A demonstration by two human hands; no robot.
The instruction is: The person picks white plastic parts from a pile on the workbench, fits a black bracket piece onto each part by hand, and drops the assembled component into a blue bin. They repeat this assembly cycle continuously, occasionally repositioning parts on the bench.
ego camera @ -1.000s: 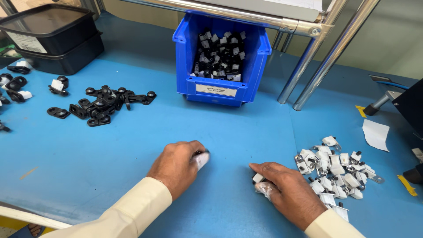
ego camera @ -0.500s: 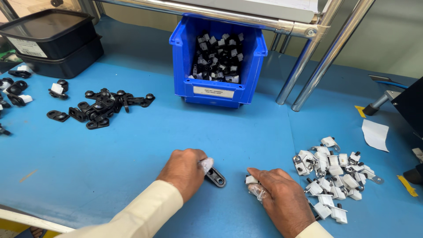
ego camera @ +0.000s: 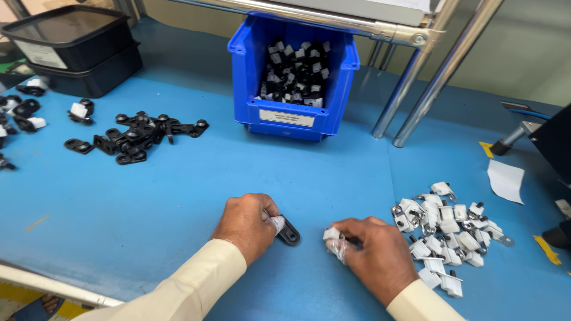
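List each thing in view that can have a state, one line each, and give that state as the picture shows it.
Left hand: closed on a black bracket lying on the table.
Right hand: holding a small white part.
Blue bin: open, partly filled with parts.
Black trays: stacked.
White parts: loose heap.
Black brackets: loose heap.

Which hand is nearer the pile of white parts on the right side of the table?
The right hand: it rests just beside the pile of white parts. The left hand sits farther off, across the right hand, on a black part.
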